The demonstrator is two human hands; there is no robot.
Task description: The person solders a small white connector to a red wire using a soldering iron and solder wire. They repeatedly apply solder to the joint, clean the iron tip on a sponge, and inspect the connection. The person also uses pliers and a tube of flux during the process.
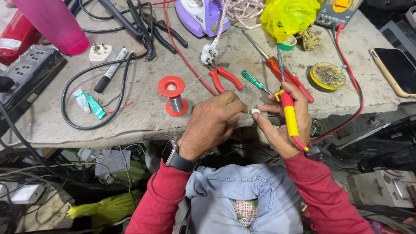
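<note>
My left hand (214,121) pinches a small white part (255,111) at the front edge of the grey workbench (143,115). My right hand (284,123) meets it there, fingertips touching the same white part. A red and yellow soldering iron (288,110) lies gripped in my right hand, its metal tip pointing away up the bench. A red spool of solder wire (173,95) stands just left of my left hand. A dark watch sits on my left wrist.
On the bench lie red-handled pliers (225,78), a green screwdriver (253,81), a red screwdriver (281,71), a flux tin (328,76), a phone (396,69), a multimeter (338,11), a purple iron (201,15), a black power strip (26,73) and black cables (86,78).
</note>
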